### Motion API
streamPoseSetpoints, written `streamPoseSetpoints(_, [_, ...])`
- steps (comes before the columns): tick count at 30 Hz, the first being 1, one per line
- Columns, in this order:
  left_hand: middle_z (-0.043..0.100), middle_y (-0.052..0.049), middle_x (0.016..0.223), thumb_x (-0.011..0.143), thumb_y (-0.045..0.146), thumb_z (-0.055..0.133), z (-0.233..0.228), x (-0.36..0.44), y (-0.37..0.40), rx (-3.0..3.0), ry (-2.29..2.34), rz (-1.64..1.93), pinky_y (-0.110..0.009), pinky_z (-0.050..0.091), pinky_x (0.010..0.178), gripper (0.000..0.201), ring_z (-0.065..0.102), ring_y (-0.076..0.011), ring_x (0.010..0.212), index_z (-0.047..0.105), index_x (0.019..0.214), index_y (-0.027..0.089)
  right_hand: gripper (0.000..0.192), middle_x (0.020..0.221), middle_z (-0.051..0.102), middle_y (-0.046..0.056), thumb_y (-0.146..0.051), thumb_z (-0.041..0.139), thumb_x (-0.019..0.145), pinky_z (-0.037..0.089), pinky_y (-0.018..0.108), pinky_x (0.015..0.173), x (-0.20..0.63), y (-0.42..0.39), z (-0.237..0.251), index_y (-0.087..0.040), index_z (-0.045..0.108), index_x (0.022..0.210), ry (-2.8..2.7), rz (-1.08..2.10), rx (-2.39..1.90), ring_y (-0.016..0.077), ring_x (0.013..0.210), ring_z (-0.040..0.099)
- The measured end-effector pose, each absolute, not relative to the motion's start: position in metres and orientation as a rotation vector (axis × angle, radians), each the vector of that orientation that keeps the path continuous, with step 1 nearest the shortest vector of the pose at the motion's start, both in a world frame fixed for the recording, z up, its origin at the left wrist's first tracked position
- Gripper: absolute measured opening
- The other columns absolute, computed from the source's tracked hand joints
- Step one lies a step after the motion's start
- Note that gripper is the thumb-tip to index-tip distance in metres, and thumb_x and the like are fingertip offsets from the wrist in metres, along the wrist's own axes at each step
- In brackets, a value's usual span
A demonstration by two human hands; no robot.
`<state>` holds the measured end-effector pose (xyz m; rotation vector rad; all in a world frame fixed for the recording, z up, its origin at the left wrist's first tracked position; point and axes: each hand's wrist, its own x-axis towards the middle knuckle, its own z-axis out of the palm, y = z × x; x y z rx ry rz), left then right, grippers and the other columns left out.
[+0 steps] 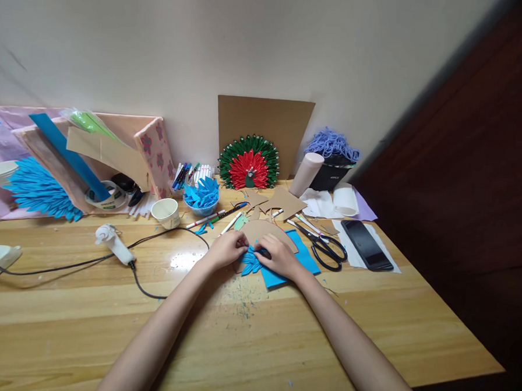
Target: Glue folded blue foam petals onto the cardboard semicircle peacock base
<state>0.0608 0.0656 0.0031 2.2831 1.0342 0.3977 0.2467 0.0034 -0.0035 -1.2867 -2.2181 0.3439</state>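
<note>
In the middle of the table lies a brown cardboard piece with a curved edge. Over its near part fans a cluster of pointed blue petals, apparently felt or paper. My left hand is closed, its fingertips pinched at the cluster's left side. From the right, my right hand closes its bent fingers on the same petals; the exact contact is partly hidden. Under and beside that hand rests a blue sheet. Black-handled scissors lie to its right.
A hot glue gun and its cord lie left. Behind stand a paper cup, a bowl of blue pieces and a red-green peacock decoration. Markers and cardboard scraps crowd the back. A phone lies right.
</note>
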Motion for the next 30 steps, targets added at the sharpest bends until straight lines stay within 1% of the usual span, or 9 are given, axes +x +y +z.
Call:
streamPoseSetpoints(7, [0.062, -0.003, 0.08, 0.073, 0.024, 0.059, 0.007, 0.058, 0.068, 2.357, 0.972, 0.379, -0.022, 0.04, 0.061, 0.012, 0.055, -0.0142, 0.072, 0.064, 0.082, 0.018, 0.004, 0.081, 0.057, 0.005, -0.016, 0.052, 0.081, 0.043, 0.03, 0.071, 0.247, 0.003, -0.004, -0.019, 0.053, 0.082, -2.214, 0.345, -1.273, 0.0191, 0.082, 0.052])
streamPoseSetpoints(18, [0.063, -0.004, 0.086, 0.079, 0.022, 0.053, 0.014, 0.056, 0.07, 2.497, 0.8, 0.359, -0.021, 0.041, 0.067, 0.015, 0.057, -0.0144, 0.078, 0.067, 0.082, 0.018, 0.002, 0.082, 0.057, 0.005, -0.017, 0.053, 0.081, 0.043, 0.031, 0.072, 0.246, 0.003, -0.005, -0.019, 0.053, 0.082, -2.191, 0.358, -1.281, 0.019, 0.083, 0.052])
streamPoseSetpoints(30, [0.062, -0.003, 0.081, 0.077, 0.02, 0.054, 0.013, 0.056, 0.067, 2.563, 0.776, 0.426, -0.02, 0.038, 0.061, 0.013, 0.056, -0.0117, 0.069, 0.067, 0.08, 0.017, 0.004, 0.081, 0.056, 0.005, -0.015, 0.053, 0.08, 0.043, 0.03, 0.071, 0.246, 0.003, -0.004, -0.019, 0.054, 0.08, -2.189, 0.314, -1.26, 0.0188, 0.082, 0.052])
